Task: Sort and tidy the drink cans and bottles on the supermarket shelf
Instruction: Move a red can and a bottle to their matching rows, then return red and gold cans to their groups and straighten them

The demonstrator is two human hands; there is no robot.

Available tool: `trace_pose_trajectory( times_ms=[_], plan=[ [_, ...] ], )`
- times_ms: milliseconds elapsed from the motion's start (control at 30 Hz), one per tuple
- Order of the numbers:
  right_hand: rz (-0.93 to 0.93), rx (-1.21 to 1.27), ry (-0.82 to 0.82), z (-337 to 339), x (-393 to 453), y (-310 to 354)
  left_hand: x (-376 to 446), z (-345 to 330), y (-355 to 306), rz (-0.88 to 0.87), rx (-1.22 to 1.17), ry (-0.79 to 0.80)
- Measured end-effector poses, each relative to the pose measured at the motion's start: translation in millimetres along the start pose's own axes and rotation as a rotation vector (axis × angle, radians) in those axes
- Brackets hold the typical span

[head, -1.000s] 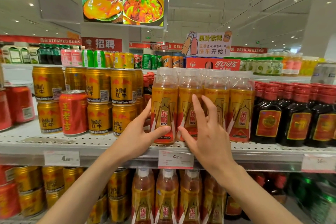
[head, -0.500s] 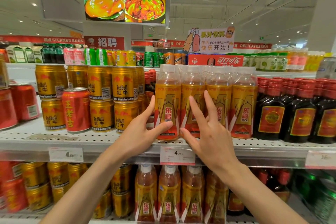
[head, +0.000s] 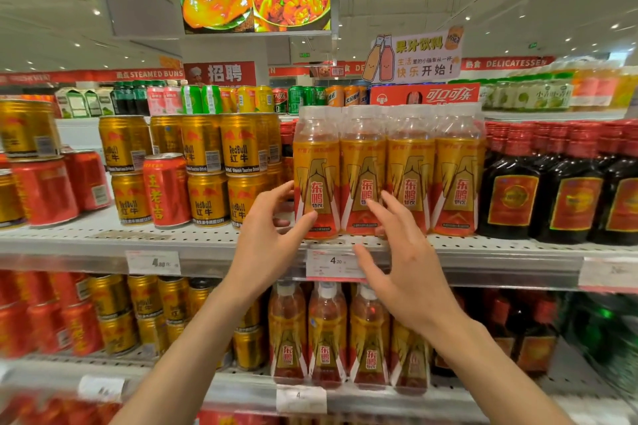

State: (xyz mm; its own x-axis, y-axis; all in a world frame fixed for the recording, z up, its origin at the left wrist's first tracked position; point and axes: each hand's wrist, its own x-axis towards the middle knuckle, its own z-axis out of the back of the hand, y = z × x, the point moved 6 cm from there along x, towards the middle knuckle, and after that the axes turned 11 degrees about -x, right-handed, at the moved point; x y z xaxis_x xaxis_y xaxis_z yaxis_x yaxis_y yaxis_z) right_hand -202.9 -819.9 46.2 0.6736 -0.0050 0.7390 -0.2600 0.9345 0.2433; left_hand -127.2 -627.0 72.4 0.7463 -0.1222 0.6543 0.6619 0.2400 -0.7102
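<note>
Four orange-labelled drink bottles stand in a row at the front of the middle shelf [head: 145,241]. My left hand [head: 266,241] wraps the lower part of the leftmost orange bottle [head: 316,162], thumb on its front and fingers round its left side. My right hand [head: 404,272] hovers with spread fingers in front of the second bottle [head: 362,162] and third bottle [head: 411,166], fingertips at their labels and thumb over the price tag [head: 331,260]. A single red can [head: 165,190] stands among the gold Red Bull cans [head: 241,148] to the left.
Dark bottles with red caps [head: 511,190] fill the shelf to the right. More red cans [head: 45,193] sit at the far left. The lower shelf holds gold cans [head: 145,300] and more orange bottles [head: 326,338]. Mixed cans line the top shelf [head: 248,98].
My right hand has slid down and back from the bottles, its thumb now over the price tag. My left hand stays on the leftmost bottle. The view has shifted slightly right.
</note>
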Motion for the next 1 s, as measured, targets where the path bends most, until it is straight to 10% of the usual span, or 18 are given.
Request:
trace_pose_trajectory(
  times_ms=[400,667,1000],
  plan=[
    [-0.065,0.147,-0.041,-14,-91,12,-107,18,21,0.207,0.014,0.029],
    [-0.367,0.047,0.432,-77,-147,33,-156,41,100,0.456,-0.083,0.248],
    [-0.547,-0.067,0.622,-136,-136,132,-147,160,168,0.428,-0.102,0.415]
  ],
)
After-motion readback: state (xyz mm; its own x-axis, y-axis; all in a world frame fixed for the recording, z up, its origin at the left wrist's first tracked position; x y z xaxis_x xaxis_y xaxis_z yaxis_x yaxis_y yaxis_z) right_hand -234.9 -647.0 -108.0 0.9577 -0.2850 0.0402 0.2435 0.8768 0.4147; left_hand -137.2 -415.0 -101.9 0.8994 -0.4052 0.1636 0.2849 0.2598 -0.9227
